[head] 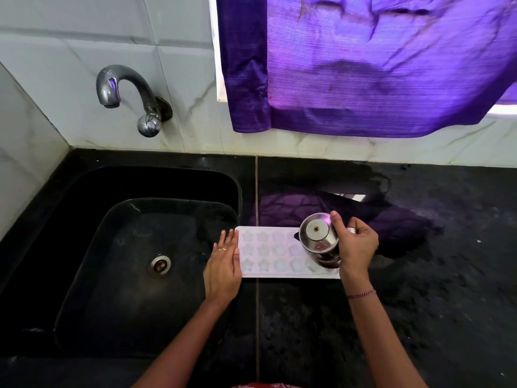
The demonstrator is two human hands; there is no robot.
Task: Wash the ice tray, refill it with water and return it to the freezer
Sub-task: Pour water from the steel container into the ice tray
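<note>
The white ice tray (275, 252) is lying flat on the black counter (419, 303), just right of the sink (126, 247), its long side running from nine to three o'clock. Its star-shaped cells are facing up.

At the tray's three o'clock end, the right hand (356, 245) is gripping a steel cup (319, 239), fingers curled closed around its side with the thumb on top. The cup is being tipped steeply over the tray, its base turning up toward the camera and its mouth pointing down at the cells near five o'clock. Whether water is running out cannot be told. The right forearm is reaching in from six o'clock, a thin bracelet (361, 294) sitting on the wrist.

At the tray's nine o'clock end, the left hand (223, 264) is resting palm down, fingers straight and together, not gripping, their sides touching the tray's short edge. A ring (222, 249) is showing on one finger.

Farther out, a chrome tap (126, 93) is projecting from the tiled wall at eleven o'clock, and a purple curtain (377, 65) is hanging at one o'clock, its reflection lying on the wet counter behind the tray.
</note>
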